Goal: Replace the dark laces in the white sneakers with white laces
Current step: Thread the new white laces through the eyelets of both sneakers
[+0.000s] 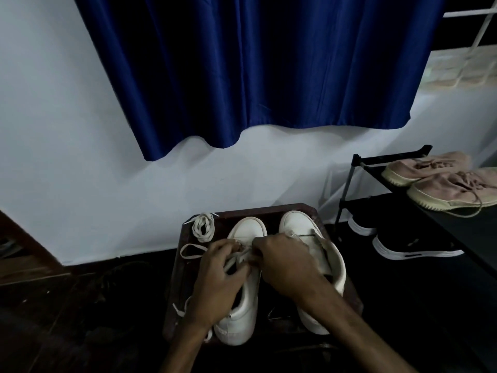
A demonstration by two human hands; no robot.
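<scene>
White lace [236, 258] crosses the left sneaker [242, 313]; both hands pinch it.

home: curtain [242, 71], shoe rack [355, 184]

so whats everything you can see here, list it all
sneakers: two, white, side by side on stool
stool: one, dark brown, against wall
lace: one, white, over left sneaker
spare lace: one coil, white, stool's far-left corner
curtain: one, blue, hanging above
wall: white, behind stool
rack: one, black, right
pink sneakers: two, rack top
black sneakers: two, white soles, rack's lower shelf
left hand: holds lace
right hand: pinches lace
</scene>
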